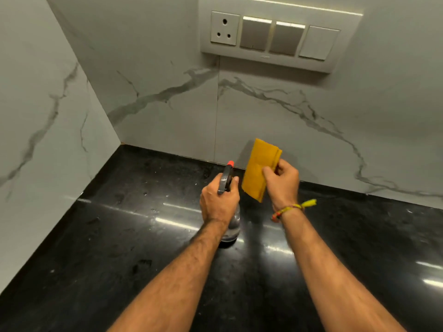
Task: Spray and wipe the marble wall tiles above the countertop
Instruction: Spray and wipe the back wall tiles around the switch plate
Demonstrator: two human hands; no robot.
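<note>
Head view: the spraying step appears to be in hand — wiping not yet begun. The left hand grips the neck of the spray bottle, fingers curled round it, red nozzle aimed at the far marble wall tiles; the bottle's base seems to rest on the black countertop. The right hand, just right of it, pinches a folded yellow cloth, held upright near the wall and clear of it. Next move, in my judgement: lift the bottle, squeeze the trigger — keeping mist off the switch panel above.
</note>
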